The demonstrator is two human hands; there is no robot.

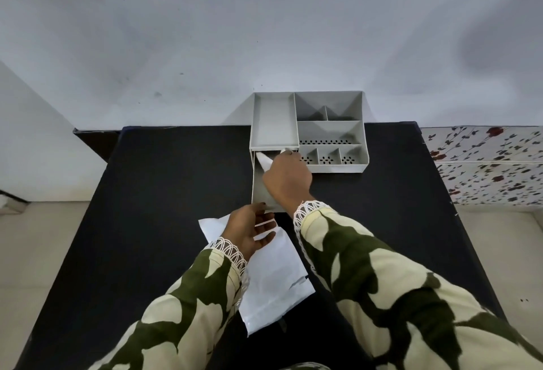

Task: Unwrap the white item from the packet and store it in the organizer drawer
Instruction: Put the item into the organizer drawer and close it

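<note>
A grey organizer (332, 128) stands at the far edge of a black table, its drawer (258, 187) pulled out toward me on the left side. My right hand (286, 178) reaches over the open drawer and grips a white item (264, 159), which pokes out to the left of my fingers above the drawer's back end. A flat white packet (273, 281) lies on the table in front of the drawer. My left hand (251, 230) rests palm up over the packet's top end, fingers apart, with its fingertips at the drawer's front edge.
The black table (161, 208) spreads wide on both sides of the organizer. A white wall rises right behind it. At the right stands a surface with a floral pattern (484, 161). The organizer's top holds several open compartments.
</note>
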